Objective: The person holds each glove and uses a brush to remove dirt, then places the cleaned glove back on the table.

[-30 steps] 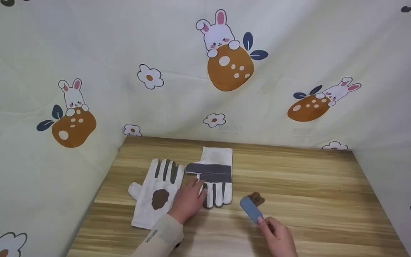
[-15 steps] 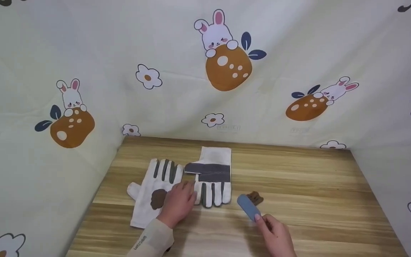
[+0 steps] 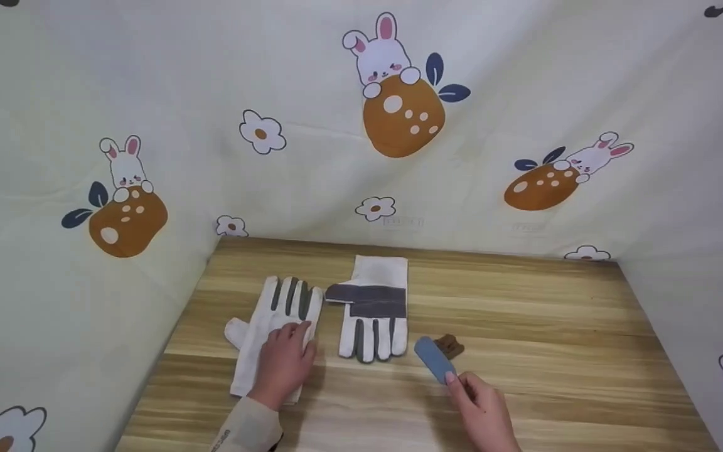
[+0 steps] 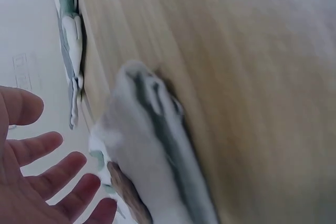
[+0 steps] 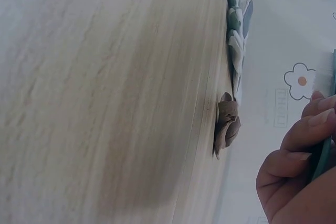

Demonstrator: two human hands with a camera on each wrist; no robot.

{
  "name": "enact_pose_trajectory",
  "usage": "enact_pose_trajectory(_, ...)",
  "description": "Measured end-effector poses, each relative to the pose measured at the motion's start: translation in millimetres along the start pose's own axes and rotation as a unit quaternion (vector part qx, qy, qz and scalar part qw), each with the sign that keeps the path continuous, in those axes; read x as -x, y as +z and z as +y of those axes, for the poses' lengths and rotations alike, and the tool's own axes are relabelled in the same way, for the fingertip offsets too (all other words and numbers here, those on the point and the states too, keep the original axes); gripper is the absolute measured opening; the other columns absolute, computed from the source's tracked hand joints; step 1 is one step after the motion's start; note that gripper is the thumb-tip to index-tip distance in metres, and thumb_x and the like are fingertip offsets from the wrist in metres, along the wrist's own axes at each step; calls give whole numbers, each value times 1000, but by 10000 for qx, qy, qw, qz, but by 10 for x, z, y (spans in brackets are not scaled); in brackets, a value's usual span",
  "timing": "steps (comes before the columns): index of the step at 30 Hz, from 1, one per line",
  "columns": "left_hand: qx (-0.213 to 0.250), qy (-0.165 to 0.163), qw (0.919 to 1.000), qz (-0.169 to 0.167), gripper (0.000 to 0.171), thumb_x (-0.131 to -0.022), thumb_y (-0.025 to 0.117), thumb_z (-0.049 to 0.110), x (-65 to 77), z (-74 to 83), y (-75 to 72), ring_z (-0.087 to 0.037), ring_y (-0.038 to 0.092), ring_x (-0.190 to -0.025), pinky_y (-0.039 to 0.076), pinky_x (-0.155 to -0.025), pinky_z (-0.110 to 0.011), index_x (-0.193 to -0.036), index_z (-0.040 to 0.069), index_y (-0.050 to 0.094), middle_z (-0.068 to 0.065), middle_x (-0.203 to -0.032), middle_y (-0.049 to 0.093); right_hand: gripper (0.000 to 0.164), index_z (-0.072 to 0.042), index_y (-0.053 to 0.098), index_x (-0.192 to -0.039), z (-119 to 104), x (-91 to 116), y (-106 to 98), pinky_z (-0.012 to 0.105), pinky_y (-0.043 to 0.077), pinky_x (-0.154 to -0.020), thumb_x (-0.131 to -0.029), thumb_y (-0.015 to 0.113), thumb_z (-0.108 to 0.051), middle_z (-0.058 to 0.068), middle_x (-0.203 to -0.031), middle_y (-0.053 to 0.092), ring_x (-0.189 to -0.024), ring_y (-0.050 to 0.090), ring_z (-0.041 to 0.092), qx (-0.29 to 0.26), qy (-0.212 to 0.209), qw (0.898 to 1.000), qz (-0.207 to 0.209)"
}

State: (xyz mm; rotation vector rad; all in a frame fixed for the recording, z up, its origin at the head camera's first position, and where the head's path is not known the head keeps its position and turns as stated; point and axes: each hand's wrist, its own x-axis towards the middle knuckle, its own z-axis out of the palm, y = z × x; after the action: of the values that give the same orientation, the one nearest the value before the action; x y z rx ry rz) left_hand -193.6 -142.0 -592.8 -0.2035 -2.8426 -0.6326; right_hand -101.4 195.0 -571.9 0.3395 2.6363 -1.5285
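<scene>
Over the left white work glove point(image 3: 261, 323), my left hand point(image 3: 283, 364) hovers with nothing in its grasp. The left wrist view shows its fingers point(image 4: 58, 177) spread and apart from the glove. A brown patch point(image 4: 126, 190) on that glove shows there, but the hand hides it in the head view. A second white glove point(image 3: 378, 273), with a dark grey band across its palm, lies to the right, fingers toward me. My right hand point(image 3: 486, 405) pinches a blue-backed brush point(image 3: 433, 360); pale bristles point(image 5: 323, 80) show in the right wrist view.
Just beyond the brush, a small crumpled brown piece point(image 3: 450, 346) lies on the wood-grain table point(image 3: 537, 314). A cream cloth point(image 3: 311, 188) printed with rabbits and flowers hangs around the table's back and sides.
My left hand has moved left, from the right glove's fingers to over the left glove, covering its brown patch in the head view. The brush has shifted slightly left in my right hand.
</scene>
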Motion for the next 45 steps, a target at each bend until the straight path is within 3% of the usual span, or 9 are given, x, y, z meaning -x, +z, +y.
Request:
enact_pose_trajectory(5, -16, -362, 9993, 115, 36, -89, 54, 29, 18, -142, -80, -37, 46, -104, 40, -80, -53, -119, 12, 58, -10, -108, 57, 56, -6, 60, -84, -4, -1, 8, 24, 37, -48, -84, 47, -60, 0, -66, 52, -59, 46, 15, -65, 35, 10000, -66)
enact_pose_trajectory(11, 45, -982, 9950, -194, 39, -91, 50, 31, 17, -257, -134, -40, 38, -113, 30, -89, -59, -124, 11, 55, -14, -119, 51, 57, -6, 60, -84, -27, -2, -7, 25, 38, -48, -83, 47, -61, 1, -67, 52, -60, 47, 16, -48, 61, 9999, -89)
enact_pose_trajectory(17, -72, -1632, 9861, -294, 40, -91, 47, 32, 10, -414, -139, -42, 29, -119, 21, -89, -66, -123, 10, 55, -17, -128, 42, 57, -6, 59, -84, -70, -2, -31, 25, 38, -47, -83, 47, -62, 2, -67, 52, -60, 47, 16, -102, 77, 9998, -148)
enact_pose_trajectory(21, 224, -2022, 9783, -384, 43, -91, 47, 32, -1, -524, -184, -46, 26, -120, 22, -88, -67, -126, 8, 51, -20, -132, 35, 57, -6, 60, -83, -59, -18, -17, 25, 39, -47, -83, 47, -61, 2, -66, 52, -60, 47, 16, -69, -24, 9999, -143)
enact_pose_trajectory(29, 735, -2094, 9751, -18, 47, -86, 58, 21, -9, -673, -281, -48, 35, -110, 34, -85, -59, -125, -1, 46, -27, -125, 36, 51, -9, 61, -79, -16, -22, 29, 23, 37, -44, -85, 48, -57, -1, -61, 51, -54, 45, 13, -18, -375, 9993, 49)
enact_pose_trajectory(33, 1109, -2332, 9661, 36, 53, -82, 64, 18, -10, -743, -318, -48, 35, -109, 32, -88, -58, -126, -4, 44, -32, -122, 34, 51, -8, 61, -79, -8, -22, 35, 23, 37, -44, -86, 48, -56, -2, -62, 50, -54, 45, 13, -8, -368, 9993, 10)
enact_pose_trajectory(40, 1773, -2846, 9421, 26, 72, -77, 69, 13, -25, -847, -336, -46, 32, -114, 32, -95, -55, -134, -9, 31, -35, -123, 33, 52, -8, 60, -79, -5, -14, 36, 23, 37, -45, -85, 48, -58, -1, -62, 51, -55, 46, 13, 35, -277, 9996, -23)
enact_pose_trajectory(45, 1889, -2983, 9356, -29, 76, -74, 71, 11, -56, -858, -341, -46, 35, -114, 32, -96, -56, -135, -9, 29, -34, -123, 37, 53, -7, 60, -81, -10, -14, 30, 24, 38, -47, -85, 47, -59, 0, -65, 52, -58, 47, 15, 57, -99, 9999, -115)
